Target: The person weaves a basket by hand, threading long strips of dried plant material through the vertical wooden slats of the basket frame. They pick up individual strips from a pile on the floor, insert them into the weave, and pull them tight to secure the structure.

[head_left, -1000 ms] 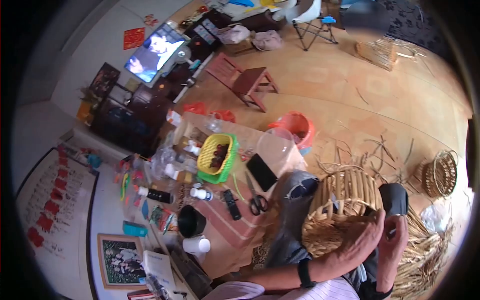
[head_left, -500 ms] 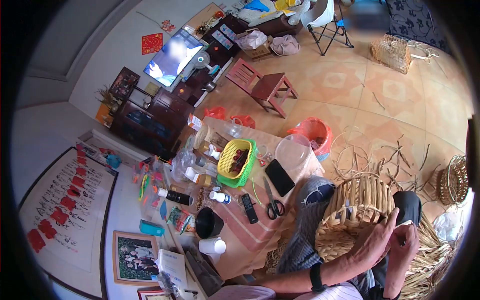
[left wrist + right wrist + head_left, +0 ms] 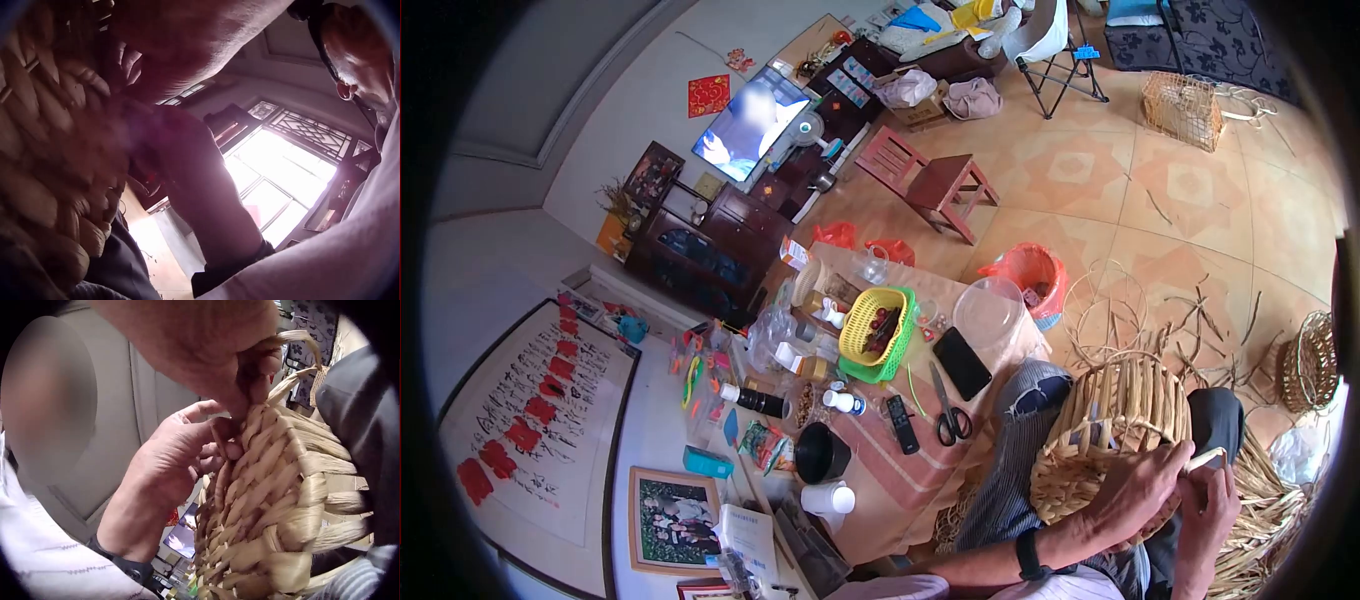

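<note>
A straw-coloured woven basket (image 3: 1112, 405) lies tilted on the person's lap, its openwork ribs facing away and its dense weave toward the body. The left hand (image 3: 1135, 490) grips the basket's woven edge; in the right wrist view its bent thumb and fingers (image 3: 215, 428) pinch there. Close beside it, the right hand (image 3: 1208, 505) pinches a pale flat fibre strand (image 3: 1204, 459), which loops out past the fingers in the right wrist view. Dark and blurred in the left wrist view, both hands meet at the weave (image 3: 44, 169), with the fingertips partly hidden.
Loose straw (image 3: 1260, 530) is heaped beside the right leg. Scissors (image 3: 950, 415), a phone (image 3: 962, 363), a remote (image 3: 902, 425) and a yellow basket (image 3: 872, 325) lie on the table at left. A red-lined bin (image 3: 1040, 280) and another woven basket (image 3: 1308, 362) stand on the floor.
The head view has swung, shifting the scene right and down. Both hands have moved slightly at the basket's edge, and the pale strand now shows bent above the right fingers.
</note>
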`<state>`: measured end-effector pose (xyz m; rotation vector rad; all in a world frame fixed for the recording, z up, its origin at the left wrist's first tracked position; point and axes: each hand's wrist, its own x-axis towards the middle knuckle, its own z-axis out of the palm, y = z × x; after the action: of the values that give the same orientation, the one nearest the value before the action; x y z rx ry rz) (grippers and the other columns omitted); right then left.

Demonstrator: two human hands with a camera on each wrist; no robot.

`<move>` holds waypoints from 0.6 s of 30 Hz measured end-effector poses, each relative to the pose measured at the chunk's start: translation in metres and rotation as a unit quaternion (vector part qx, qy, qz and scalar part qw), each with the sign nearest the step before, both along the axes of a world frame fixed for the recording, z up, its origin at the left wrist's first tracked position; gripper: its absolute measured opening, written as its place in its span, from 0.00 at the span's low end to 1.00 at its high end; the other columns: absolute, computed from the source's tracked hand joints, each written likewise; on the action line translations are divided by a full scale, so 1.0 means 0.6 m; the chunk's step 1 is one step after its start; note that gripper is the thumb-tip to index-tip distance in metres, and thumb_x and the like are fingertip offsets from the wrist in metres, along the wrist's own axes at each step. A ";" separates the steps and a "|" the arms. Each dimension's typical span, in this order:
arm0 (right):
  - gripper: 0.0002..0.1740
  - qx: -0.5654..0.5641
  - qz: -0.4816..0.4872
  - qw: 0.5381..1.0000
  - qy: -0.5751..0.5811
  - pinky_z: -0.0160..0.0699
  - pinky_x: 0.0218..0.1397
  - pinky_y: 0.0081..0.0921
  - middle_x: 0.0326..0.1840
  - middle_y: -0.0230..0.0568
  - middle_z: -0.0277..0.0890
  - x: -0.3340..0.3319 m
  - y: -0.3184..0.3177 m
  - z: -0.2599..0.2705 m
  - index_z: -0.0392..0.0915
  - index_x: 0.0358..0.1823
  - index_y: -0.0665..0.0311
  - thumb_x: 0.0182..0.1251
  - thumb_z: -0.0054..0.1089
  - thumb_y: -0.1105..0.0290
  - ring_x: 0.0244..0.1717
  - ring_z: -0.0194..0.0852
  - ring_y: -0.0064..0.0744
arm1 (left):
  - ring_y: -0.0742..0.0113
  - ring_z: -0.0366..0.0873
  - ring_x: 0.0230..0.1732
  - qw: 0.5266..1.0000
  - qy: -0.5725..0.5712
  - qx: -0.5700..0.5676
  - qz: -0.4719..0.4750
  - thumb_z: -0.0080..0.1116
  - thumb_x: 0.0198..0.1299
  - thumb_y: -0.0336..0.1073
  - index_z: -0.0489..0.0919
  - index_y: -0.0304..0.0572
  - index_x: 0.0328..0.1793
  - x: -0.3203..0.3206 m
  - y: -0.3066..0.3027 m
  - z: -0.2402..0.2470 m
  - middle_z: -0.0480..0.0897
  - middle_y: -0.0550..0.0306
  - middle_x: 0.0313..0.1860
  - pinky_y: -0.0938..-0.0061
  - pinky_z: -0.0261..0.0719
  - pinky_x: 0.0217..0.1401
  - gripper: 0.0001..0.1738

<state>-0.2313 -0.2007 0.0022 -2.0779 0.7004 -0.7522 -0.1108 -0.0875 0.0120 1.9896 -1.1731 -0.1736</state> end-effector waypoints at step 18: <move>0.19 -0.176 0.167 0.970 0.016 0.82 0.55 0.42 0.37 0.33 0.78 -0.010 -0.095 0.047 0.84 0.39 0.56 0.46 0.85 0.72 0.50 0.80 0.44 | 0.55 0.85 0.35 0.992 -0.112 0.007 0.061 0.69 0.46 0.14 0.93 0.45 0.41 0.065 0.065 0.080 0.80 0.55 0.33 0.61 0.83 0.38 0.19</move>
<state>-0.2372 -0.2578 0.0307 -2.4515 0.2280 -0.6881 -0.0721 -0.0486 0.0598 2.1285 -1.1868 0.1075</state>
